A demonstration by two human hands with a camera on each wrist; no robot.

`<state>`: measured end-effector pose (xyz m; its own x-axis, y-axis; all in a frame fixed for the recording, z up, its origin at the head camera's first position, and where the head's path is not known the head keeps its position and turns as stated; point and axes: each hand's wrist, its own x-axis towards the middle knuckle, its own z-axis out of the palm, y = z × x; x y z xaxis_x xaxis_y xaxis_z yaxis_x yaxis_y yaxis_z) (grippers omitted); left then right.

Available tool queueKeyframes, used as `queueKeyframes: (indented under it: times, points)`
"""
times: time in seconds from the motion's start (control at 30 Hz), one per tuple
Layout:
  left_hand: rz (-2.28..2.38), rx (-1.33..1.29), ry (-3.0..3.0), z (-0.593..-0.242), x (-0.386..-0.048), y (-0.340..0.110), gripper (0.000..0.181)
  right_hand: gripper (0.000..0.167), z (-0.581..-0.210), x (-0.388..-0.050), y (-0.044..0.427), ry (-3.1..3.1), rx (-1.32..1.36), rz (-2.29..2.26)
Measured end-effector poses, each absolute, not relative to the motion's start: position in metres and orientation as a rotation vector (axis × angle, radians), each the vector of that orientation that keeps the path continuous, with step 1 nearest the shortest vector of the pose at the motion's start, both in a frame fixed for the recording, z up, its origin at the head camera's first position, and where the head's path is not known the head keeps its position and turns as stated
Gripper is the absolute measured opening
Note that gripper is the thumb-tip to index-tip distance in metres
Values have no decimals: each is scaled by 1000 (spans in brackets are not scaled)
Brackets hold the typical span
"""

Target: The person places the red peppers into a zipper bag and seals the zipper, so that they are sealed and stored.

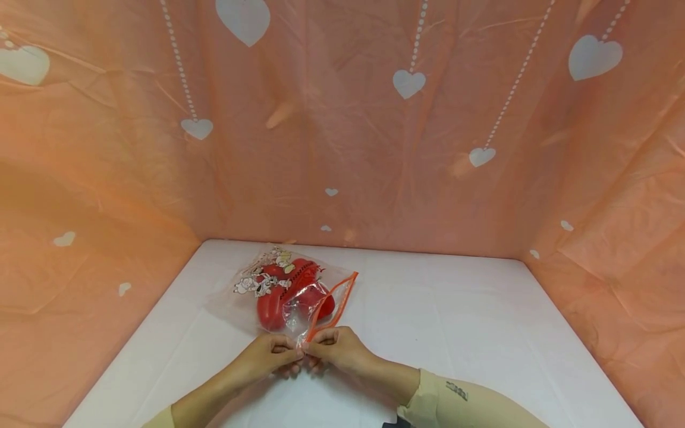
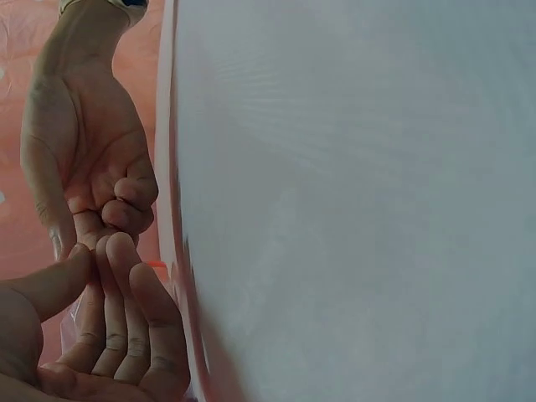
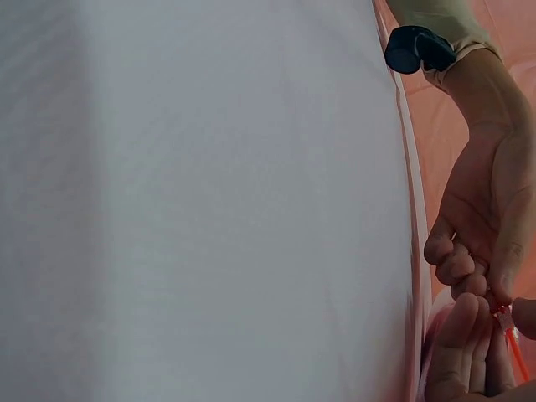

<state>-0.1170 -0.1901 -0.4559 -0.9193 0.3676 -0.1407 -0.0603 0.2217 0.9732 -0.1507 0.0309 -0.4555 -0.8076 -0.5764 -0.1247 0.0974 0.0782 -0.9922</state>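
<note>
A clear zip bag [image 1: 262, 284] with printed cartoon animals lies on the table, holding several glossy red rounded things [image 1: 271, 309] that look like tomatoes or peppers. Its orange zip strip [image 1: 348, 294] runs down the right side, and the mouth gapes toward the far end. At the near corner my left hand [image 1: 262, 359] pinches the bag's edge between thumb and fingers. Right beside it, my right hand [image 1: 342, 352] pinches the same corner at the orange strip. Both sets of fingertips meet in the left wrist view; an orange bit of strip [image 3: 517, 356] shows between them in the right wrist view.
The white table [image 1: 455, 321] reaches back to an orange curtain [image 1: 348, 148] with white hearts, which also hangs along both sides. A dark wrist camera [image 3: 414, 50] sits on my left wrist.
</note>
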Motion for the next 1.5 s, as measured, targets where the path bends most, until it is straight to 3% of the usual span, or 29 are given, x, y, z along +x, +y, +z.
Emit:
queueKeyframes:
  times: [1.5]
  points:
    - [1785,231,2152,-459,-119,-188,21,23,-462,-168,33,1954,-504,-1787]
